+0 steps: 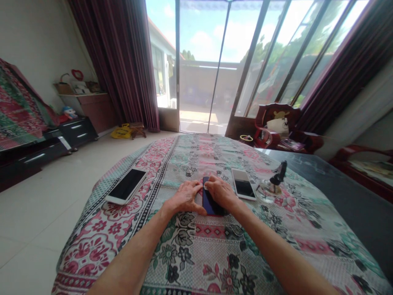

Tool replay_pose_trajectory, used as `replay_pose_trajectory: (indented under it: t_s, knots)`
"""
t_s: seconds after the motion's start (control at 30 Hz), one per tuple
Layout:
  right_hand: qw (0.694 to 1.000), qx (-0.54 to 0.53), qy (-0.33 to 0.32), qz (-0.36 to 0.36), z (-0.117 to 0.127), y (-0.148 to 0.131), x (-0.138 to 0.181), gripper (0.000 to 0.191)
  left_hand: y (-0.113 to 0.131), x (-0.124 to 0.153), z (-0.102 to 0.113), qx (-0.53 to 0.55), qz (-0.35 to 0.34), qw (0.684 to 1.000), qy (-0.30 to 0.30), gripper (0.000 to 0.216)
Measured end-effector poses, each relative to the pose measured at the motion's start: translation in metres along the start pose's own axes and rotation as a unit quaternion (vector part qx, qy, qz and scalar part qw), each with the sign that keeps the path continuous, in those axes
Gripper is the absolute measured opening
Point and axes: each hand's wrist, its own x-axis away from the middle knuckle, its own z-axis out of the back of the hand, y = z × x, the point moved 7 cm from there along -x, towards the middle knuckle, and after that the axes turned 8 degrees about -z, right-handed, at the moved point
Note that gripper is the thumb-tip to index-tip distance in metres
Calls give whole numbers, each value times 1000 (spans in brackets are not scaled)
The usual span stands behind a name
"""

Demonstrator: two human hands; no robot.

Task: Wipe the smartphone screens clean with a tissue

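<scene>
A dark phone with a red edge (pixel 209 200) lies flat on the flowered cloth in front of me. My left hand (pixel 186 197) rests on the cloth at the phone's left side, fingers curled against its edge. My right hand (pixel 221 191) lies over the phone's right side, its fingertips pinched at the top of the screen on something I cannot make out. A large white phone (pixel 126 186) lies to the left and a smaller white phone (pixel 243 184) just right of my right hand.
The table's flowered cloth (pixel 196 254) covers the whole top. A clear glass dish with a dark tool (pixel 274 185) stands at the right. Beyond are a red wooden chair (pixel 272 123), a dark low cabinet (pixel 46 143), maroon curtains and a glass sliding door.
</scene>
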Motion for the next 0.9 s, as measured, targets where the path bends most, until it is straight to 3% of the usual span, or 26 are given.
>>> replay_pose_trajectory:
  t_s: [0.17, 0.37, 0.5, 0.6, 0.9]
  knots:
    - [1000, 10, 3, 0, -1, -3, -1, 29, -1, -1, -1, -6, -8, 1000, 5, 95]
    - [998, -2, -26, 55, -2, -20, 42, 17, -2, -2, -2, -10, -1, 1000, 15, 95]
    - [996, -16, -55, 76, -3, -26, 59, 21, -1, -1, -2, -20, -2, 1000, 14, 98]
    - [996, -25, -43, 70, -3, -19, 47, 23, 0, 0, -2, -17, -4, 1000, 5, 97]
    - [999, 22, 7, -45, -7, 1, -36, 27, -2, -1, -2, -1, -6, 1000, -1, 101]
